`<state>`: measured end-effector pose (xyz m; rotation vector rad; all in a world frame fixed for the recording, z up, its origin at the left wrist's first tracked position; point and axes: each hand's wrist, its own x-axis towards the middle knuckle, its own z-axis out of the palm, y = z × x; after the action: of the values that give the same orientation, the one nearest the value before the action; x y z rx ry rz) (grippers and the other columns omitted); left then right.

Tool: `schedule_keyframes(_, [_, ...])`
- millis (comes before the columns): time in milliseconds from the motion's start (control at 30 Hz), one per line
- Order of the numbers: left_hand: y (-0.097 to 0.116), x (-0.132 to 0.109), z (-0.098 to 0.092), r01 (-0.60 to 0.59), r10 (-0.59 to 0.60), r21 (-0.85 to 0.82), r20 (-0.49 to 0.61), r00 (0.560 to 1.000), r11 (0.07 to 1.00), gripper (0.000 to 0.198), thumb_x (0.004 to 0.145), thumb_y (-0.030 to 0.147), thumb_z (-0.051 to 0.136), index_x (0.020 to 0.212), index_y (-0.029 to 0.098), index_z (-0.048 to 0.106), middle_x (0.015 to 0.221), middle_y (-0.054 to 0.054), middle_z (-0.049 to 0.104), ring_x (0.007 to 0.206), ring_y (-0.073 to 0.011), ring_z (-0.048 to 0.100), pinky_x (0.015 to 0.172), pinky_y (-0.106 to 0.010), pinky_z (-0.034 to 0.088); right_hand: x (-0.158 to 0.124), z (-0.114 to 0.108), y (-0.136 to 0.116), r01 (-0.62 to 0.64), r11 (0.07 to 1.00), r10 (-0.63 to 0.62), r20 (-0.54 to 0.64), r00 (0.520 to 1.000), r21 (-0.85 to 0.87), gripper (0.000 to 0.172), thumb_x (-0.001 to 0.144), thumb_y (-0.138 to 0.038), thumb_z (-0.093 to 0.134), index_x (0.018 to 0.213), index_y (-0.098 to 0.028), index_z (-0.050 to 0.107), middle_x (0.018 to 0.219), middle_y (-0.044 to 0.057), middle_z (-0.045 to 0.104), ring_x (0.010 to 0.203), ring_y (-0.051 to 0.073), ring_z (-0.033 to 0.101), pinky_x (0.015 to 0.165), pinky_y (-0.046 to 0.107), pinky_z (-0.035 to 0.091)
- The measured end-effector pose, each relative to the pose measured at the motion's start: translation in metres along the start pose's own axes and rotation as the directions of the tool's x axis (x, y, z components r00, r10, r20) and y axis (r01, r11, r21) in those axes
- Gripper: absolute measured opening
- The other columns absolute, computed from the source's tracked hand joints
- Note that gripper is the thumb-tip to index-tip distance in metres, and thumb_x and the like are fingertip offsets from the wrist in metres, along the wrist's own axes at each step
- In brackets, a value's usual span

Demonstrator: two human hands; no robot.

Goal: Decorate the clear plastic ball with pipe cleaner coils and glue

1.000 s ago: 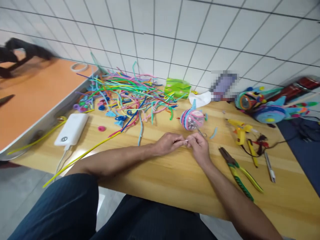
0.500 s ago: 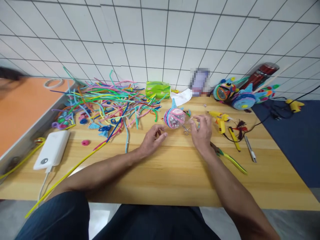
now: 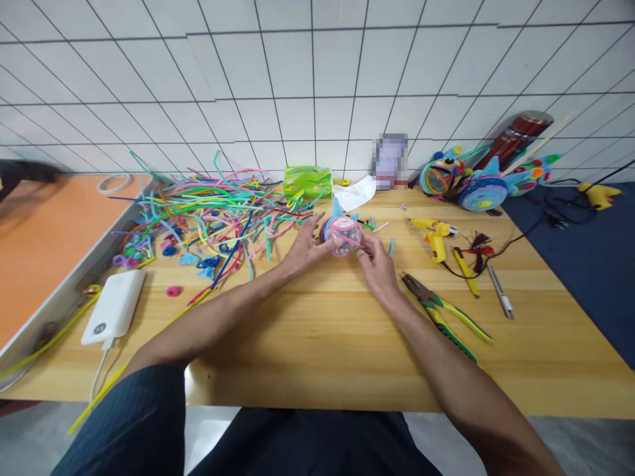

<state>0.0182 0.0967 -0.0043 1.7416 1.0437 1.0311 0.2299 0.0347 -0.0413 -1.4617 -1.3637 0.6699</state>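
Observation:
Between my hands, on the wooden table, is a small fish-like craft (image 3: pixel 346 233) with a clear round front, pink pipe-cleaner trim and a blue fin on top. My left hand (image 3: pixel 303 250) is at its left side, fingers stretched and spread, the thumb lying across its front. The fingers of my right hand (image 3: pixel 377 264) are bent against its lower right edge, gripping it there; their tips are partly hidden. Small pipe-cleaner bits (image 3: pixel 381 227) lie just beyond the right hand. Pliers (image 3: pixel 436 305) with green and yellow handles rest beside my right forearm.
A heap of pipe cleaners (image 3: pixel 213 205) spreads at the left, near a white power bank (image 3: pixel 114 307). At the back are a green tissue pack (image 3: pixel 307 182) and a propped phone (image 3: pixel 390 160). A yellow glue gun (image 3: pixel 434 238), cutter (image 3: pixel 466 272) and finished fish crafts (image 3: pixel 483 193) are right.
My left hand has moved up and spread its fingers beside the fish craft. My right hand has come left onto the craft's edge. The pliers now show more fully, and the view has shifted slightly.

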Motion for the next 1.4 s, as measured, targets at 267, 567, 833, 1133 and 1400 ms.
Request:
schedule_keyframes(267, [-0.014, -0.02, 0.002, 0.073, -0.066, -0.197, 0.042, 0.997, 0.978, 0.096, 0.068, 0.063, 0.098, 0.133, 0.023, 0.041, 0.144, -0.016, 0.061, 0.13, -0.0318, 0.068, 0.111, -0.049, 0.06, -0.015, 0.007, -0.014, 0.076, 0.986, -0.074, -0.016, 0.997, 0.152, 0.03, 0.099, -0.042, 0.064, 0.123, -0.026, 0.067, 0.121, 0.009, 0.08, 0.108, 0.026, 0.076, 0.095, 0.045, 0.062])
schedule_keyframes(567, [-0.033, -0.035, 0.008, -0.033, 0.034, -0.289, -0.001, 0.999, 0.957, 0.094, 0.07, 0.057, 0.099, 0.141, 0.023, 0.047, 0.147, -0.016, 0.061, 0.135, -0.0341, 0.065, 0.117, -0.053, 0.057, -0.02, 0.01, -0.012, 0.115, 0.977, -0.124, 0.041, 0.991, 0.18, 0.043, 0.099, -0.054, 0.07, 0.131, -0.026, 0.065, 0.133, 0.012, 0.075, 0.117, 0.027, 0.074, 0.093, 0.044, 0.063])
schedule_keyframes(833, [-0.046, -0.033, 0.01, -0.074, 0.073, -0.218, -0.011, 0.997, 0.973, 0.087, 0.068, 0.053, 0.102, 0.137, 0.023, 0.057, 0.136, -0.013, 0.065, 0.129, -0.0329, 0.066, 0.115, -0.052, 0.057, -0.019, 0.007, -0.008, 0.08, 0.984, -0.085, 0.023, 0.996, 0.158, 0.045, 0.1, -0.061, 0.068, 0.128, -0.026, 0.066, 0.128, 0.011, 0.077, 0.115, 0.029, 0.075, 0.097, 0.047, 0.064])
schedule_keyframes(1133, [-0.045, -0.029, 0.007, -0.079, 0.092, -0.251, 0.04, 0.995, 0.965, 0.097, 0.066, 0.056, 0.102, 0.143, 0.024, 0.051, 0.141, -0.014, 0.063, 0.129, -0.0323, 0.067, 0.115, -0.052, 0.056, -0.018, 0.008, -0.006, 0.108, 0.99, -0.11, 0.016, 0.994, 0.093, 0.045, 0.101, -0.062, 0.065, 0.128, -0.025, 0.065, 0.127, 0.012, 0.076, 0.117, 0.028, 0.074, 0.097, 0.047, 0.063])
schedule_keyframes(1400, [-0.035, -0.028, 0.008, -0.073, 0.085, -0.259, 0.034, 0.996, 0.963, 0.09, 0.071, 0.057, 0.099, 0.14, 0.023, 0.052, 0.137, -0.013, 0.066, 0.129, -0.0318, 0.067, 0.115, -0.053, 0.056, -0.019, -0.013, -0.05, 0.415, 0.872, -0.446, -0.072, 0.892, -0.259, 0.026, 0.104, -0.043, 0.061, 0.124, -0.027, 0.067, 0.128, 0.014, 0.074, 0.122, 0.033, 0.071, 0.099, 0.058, 0.063])
